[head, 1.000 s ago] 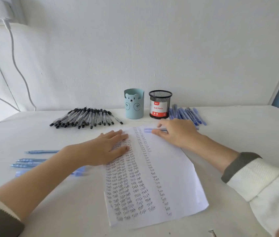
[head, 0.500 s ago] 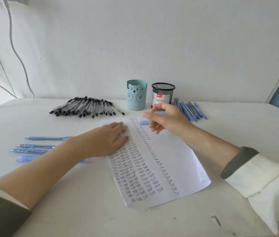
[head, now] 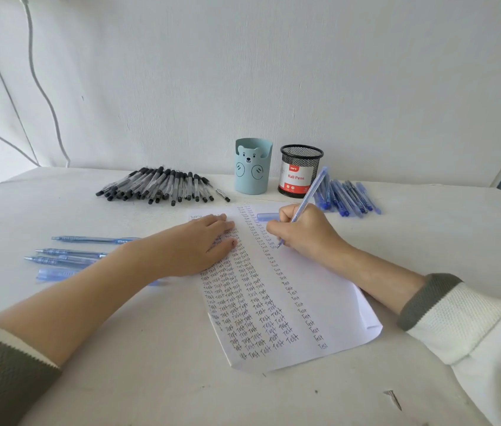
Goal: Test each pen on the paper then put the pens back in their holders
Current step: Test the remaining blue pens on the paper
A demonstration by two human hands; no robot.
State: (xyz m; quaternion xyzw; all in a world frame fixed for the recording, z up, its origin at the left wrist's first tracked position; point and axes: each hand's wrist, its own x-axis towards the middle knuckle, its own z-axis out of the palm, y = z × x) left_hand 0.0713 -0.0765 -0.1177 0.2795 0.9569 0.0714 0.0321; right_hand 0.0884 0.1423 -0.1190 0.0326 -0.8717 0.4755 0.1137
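Smudging is the risk: the right hand [head: 304, 232], fingers curled round the blue pen [head: 310, 192] with its tip on the paper [head: 319, 302], may drag over fresh ink. The left hand [head: 194, 244] lies flat, fingers straight, pinning the sheet's left side.

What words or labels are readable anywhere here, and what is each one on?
"Ball Pens": on the red-and-white label of the black mesh holder.
"Test": handwritten again and again in columns on the paper.
Small logo above "Ball Pens": too blurred to read.
Any print on the blue pens at left: too small to read.
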